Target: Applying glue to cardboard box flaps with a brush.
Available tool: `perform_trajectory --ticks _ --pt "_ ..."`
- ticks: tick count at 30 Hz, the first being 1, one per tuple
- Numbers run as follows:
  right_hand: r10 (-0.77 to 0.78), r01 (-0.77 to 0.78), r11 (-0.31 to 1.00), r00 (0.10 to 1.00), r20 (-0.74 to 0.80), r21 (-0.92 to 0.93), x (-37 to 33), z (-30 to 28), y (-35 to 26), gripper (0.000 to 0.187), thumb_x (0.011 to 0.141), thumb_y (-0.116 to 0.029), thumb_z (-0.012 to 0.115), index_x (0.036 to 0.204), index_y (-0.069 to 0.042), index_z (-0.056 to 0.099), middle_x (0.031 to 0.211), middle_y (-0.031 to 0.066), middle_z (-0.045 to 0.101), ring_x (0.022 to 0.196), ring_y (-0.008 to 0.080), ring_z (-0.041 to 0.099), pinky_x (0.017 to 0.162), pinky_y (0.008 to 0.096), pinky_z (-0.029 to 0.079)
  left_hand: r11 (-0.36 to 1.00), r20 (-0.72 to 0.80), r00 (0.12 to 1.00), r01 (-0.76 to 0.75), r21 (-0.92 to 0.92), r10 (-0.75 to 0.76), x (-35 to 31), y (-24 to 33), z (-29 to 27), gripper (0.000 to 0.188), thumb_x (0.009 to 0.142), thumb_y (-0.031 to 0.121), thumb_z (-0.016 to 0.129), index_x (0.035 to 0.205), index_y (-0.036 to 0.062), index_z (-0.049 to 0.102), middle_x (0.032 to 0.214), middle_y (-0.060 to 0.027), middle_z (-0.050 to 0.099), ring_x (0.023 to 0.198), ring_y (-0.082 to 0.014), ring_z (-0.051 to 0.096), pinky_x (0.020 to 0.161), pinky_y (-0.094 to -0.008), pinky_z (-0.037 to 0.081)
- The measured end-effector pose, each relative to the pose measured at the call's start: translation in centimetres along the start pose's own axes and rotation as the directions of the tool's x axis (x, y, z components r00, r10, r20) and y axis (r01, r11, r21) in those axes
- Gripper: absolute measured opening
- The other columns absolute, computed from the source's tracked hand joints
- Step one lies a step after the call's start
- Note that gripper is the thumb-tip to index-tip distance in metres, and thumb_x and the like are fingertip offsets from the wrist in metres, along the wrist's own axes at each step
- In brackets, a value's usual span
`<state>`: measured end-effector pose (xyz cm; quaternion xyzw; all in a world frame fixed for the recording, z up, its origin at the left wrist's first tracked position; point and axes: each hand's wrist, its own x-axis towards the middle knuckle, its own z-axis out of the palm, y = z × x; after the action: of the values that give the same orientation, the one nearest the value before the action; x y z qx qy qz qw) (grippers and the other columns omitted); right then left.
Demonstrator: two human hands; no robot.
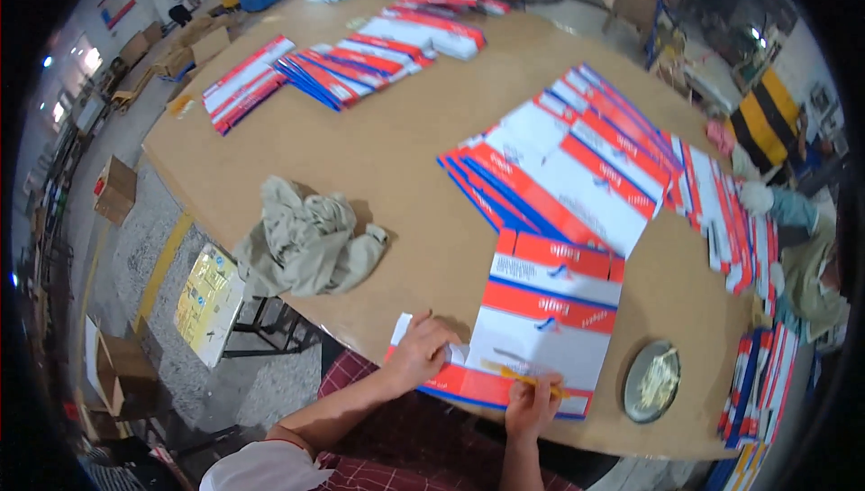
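While the left hand (421, 354) curls over its left flap, whether pinching or only pressing cannot be told, the printed carton blank (541, 340) lies flat at the near edge of the table (405, 176). Likely light, stiff across panels, weak along creases; best gripped by outer edges. The right hand (532, 408) grasps a slim yellow tool (505, 370) above it.

Workshop, carton handling by the look of it: flat printed cartons (577, 158) are piled across a big brown surface (396, 167), co-workers (811, 279) are seen around it, cardboard boxes (115, 189) are strewn about, grey floor (153, 212) is marked with a yellow line (168, 259)
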<state>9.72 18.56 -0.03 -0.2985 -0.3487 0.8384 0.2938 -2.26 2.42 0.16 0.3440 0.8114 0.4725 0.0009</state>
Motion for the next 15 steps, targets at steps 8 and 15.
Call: perform_trajectory --ticks 8,15 --pt "-0.068 0.069 0.998 0.996 0.055 -0.009 0.3 0.1 -0.1 0.013 0.087 -0.018 0.054 0.079 -0.013 0.044 0.061 -0.0006 0.048 0.051 0.0063 0.045 0.043 0.019 0.033 0.908 0.186 0.963 0.104 0.405 -0.193 0.1 2.0 -3.1 0.063 0.068 0.026 0.068 0.123 0.0091 0.04 0.108 -0.0102 0.05 0.111 -0.0255 0.042 0.093 -0.0585 0.021" --pt "-0.09 0.087 0.995 0.992 0.084 0.037 0.7 0.4 0.0 0.012 0.086 -0.016 0.054 0.078 -0.013 0.045 0.061 -0.0002 0.049 0.05 0.0059 0.045 0.044 0.0179 0.036 0.901 0.18 0.936 0.22 0.373 -0.303 -1.3 2.2 -2.4 0.063 0.068 0.021 0.068 0.124 0.0135 0.04 0.114 -0.0088 0.045 0.112 -0.0251 0.04 0.093 -0.0596 0.019"
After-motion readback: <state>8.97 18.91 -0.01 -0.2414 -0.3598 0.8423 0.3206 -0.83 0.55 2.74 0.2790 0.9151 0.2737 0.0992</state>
